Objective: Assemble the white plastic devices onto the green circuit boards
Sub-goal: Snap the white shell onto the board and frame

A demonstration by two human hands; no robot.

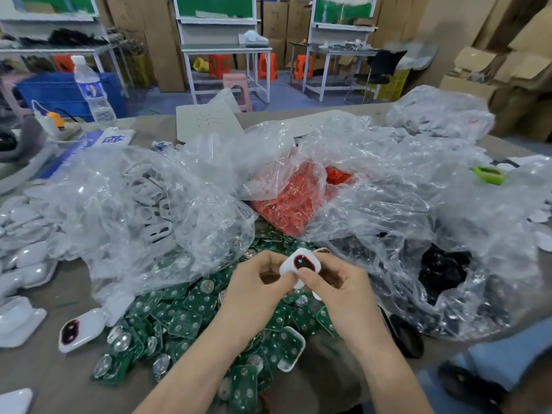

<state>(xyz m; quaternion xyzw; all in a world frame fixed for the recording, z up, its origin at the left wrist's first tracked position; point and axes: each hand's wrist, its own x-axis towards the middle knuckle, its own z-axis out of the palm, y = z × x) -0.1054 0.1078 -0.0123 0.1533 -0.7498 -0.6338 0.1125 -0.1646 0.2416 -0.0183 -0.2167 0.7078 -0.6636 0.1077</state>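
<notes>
Left hand (257,279), right hand (334,282), gripping white device (300,264)

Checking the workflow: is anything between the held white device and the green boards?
Nothing visible. The left hand and right hand grip the device over the boards; the plastic bags lie behind and beside, not between.

- white device (300,264), black oval window ringed red, centre
- green circuit boards (191,318), dotted with silver discs, 6 o'clock
- orange-red parts (294,201), 12 o'clock
- lime-green piece (490,174), 2 o'clock
- blue crate (53,94), 10 o'clock
</notes>
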